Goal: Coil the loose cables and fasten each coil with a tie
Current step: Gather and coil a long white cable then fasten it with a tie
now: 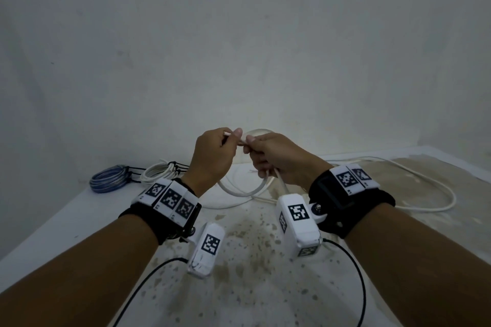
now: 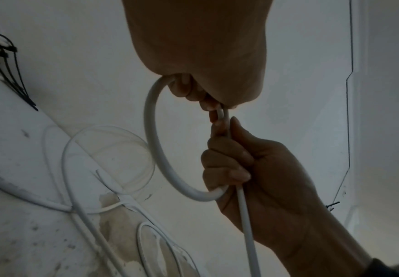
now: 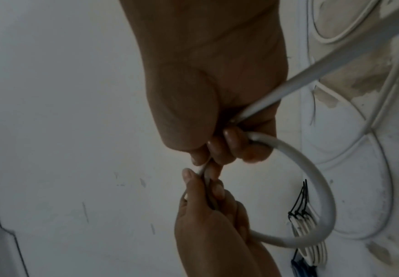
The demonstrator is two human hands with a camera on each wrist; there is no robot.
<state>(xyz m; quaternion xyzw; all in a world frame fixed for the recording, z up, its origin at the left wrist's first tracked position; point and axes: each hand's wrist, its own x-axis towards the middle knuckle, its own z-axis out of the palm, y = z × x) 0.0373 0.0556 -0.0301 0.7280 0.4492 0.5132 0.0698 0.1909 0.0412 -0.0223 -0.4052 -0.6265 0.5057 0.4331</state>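
Both hands are raised above the table, close together, on a thick white cable (image 1: 245, 193). My left hand (image 1: 215, 154) pinches the cable near its end between thumb and fingers. My right hand (image 1: 275, 158) grips the same cable in a fist. Between them one round loop (image 2: 151, 135) hangs down; in the right wrist view this loop (image 3: 316, 180) curves from the right hand (image 3: 217, 90) to the left hand (image 3: 212, 224). The rest of the cable (image 1: 435, 188) trails loose over the table to the right.
A blue coil (image 1: 109, 180) and a white coil (image 1: 158, 171), both bound with black ties, lie at the table's back left. The stained white table (image 1: 247, 252) meets a pale wall behind. Black wrist-camera leads (image 1: 358, 273) hang below my forearms.
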